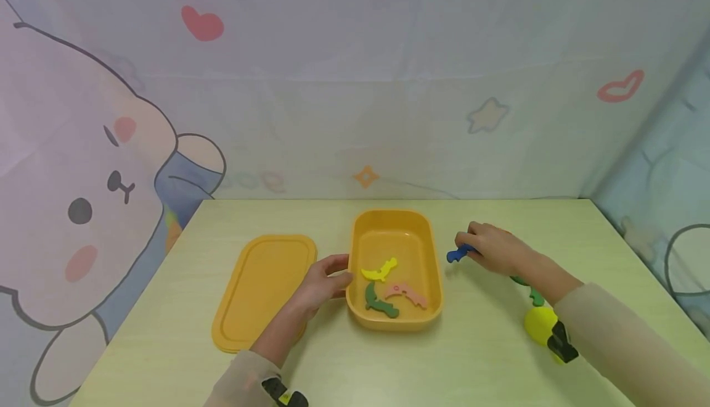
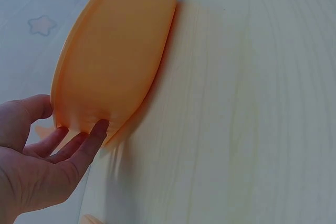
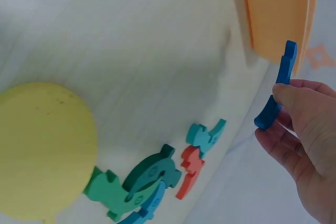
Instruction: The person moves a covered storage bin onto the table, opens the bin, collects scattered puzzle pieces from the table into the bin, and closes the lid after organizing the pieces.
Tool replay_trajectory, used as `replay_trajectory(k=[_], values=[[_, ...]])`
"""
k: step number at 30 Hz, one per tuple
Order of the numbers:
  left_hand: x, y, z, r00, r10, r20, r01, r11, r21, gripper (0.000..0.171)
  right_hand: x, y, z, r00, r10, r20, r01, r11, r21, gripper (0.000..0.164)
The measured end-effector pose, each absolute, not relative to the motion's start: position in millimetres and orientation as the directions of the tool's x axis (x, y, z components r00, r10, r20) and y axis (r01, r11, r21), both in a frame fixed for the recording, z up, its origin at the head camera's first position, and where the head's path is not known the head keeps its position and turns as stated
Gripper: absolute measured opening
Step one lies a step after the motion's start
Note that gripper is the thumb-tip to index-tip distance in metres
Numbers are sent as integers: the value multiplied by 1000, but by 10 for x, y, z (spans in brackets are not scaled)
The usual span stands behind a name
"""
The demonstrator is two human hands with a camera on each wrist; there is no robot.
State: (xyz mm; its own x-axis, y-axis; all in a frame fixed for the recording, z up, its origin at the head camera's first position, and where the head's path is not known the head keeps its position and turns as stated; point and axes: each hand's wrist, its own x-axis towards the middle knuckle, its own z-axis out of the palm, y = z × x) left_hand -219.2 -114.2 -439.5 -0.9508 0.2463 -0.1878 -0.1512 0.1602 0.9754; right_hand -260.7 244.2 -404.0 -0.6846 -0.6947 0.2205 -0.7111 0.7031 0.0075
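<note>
at three o'clock of orange box (image 1: 395,322), right hand (image 1: 497,250) pinches blue piece (image 1: 459,253); left hand (image 1: 323,283) holds box at nine o'clock. step seems filling; next calls for piece over rim, then release.

A pale wood-grained bench (image 1: 477,357) stands before a whitish cloth backdrop (image 1: 355,37) printed with a large cartoon bear (image 1: 122,228), reddish hearts (image 1: 202,23) and a grey-edged star (image 1: 488,115). A bluish printed panel (image 1: 665,172) borders the right; light falls softly.
</note>
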Motion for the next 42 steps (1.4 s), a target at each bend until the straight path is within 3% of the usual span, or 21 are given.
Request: replay_trajectory(k=[6, 19, 42], values=[[-2186, -1137, -4413, -952, 252, -173, -140, 142, 980, 47, -2667, 2368, -3963, -654, -718, 238, -734, 678, 30, 21], [-2186, -1128, -4426, -952, 245, -183, -149, 150, 977, 47, -2682, 2145, -3768, -651, -730, 205, -745, 667, 12, 18], [-2169, -1145, -4352, -948, 250, -196, -160, 158, 974, 47, -2721, 1697, -3744, -628, -766, 136, -775, 631, -22, 10]])
